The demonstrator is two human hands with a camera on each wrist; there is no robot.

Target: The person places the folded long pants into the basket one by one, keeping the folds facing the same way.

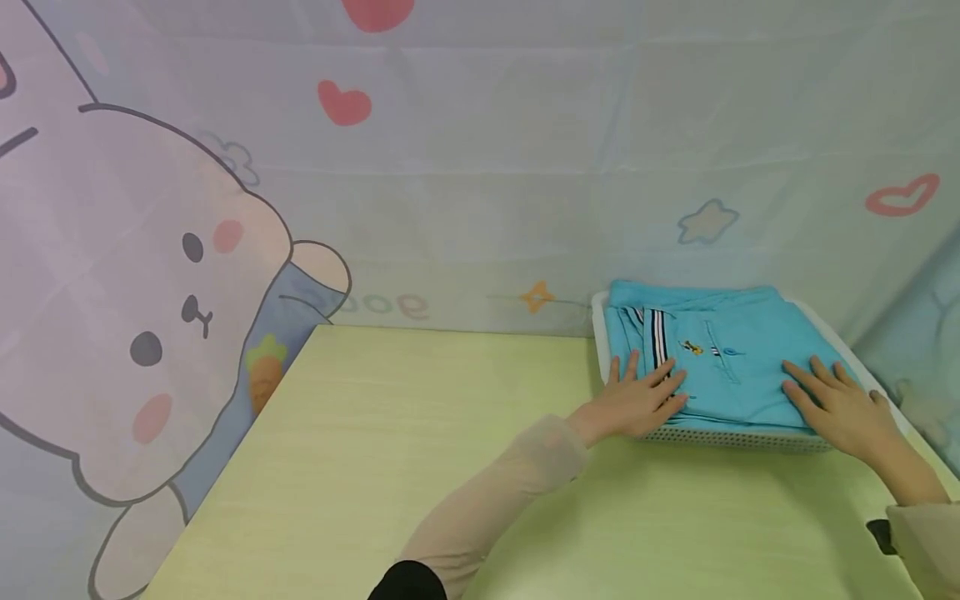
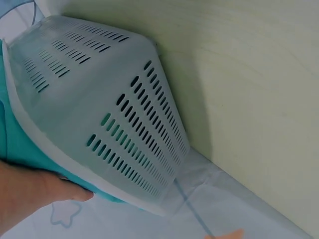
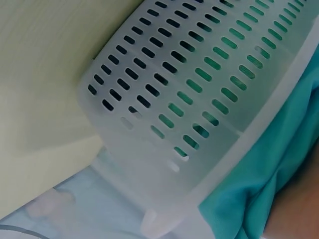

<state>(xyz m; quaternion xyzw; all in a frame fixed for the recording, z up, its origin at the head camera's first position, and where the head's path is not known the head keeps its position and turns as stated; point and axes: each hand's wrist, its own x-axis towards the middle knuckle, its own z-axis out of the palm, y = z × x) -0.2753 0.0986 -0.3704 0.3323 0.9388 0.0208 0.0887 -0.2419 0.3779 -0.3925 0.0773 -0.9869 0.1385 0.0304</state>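
Observation:
A folded turquoise garment (image 1: 757, 333) with a dark-and-white striped band and a small embroidered emblem lies in a white perforated plastic basket (image 1: 750, 440). My left hand (image 1: 636, 406) rests on the garment's front left part, fingers spread. On the front right part lies my right hand (image 1: 847, 412), its fingers likewise spread and nearly straight. In the left wrist view, the thumb of the left hand (image 2: 37, 191) is beside the basket's rim, over the cloth. The right wrist view has turquoise cloth (image 3: 264, 179) bunched at the rim, with only a bit of the hand showing.
The basket stands at the back right of a pale yellow-green table (image 1: 360, 467), near its right edge. Behind the table hangs a backdrop cloth (image 1: 480, 167) printed with hearts, stars and a large rabbit. More printed cloth (image 1: 915, 333) hangs at the right.

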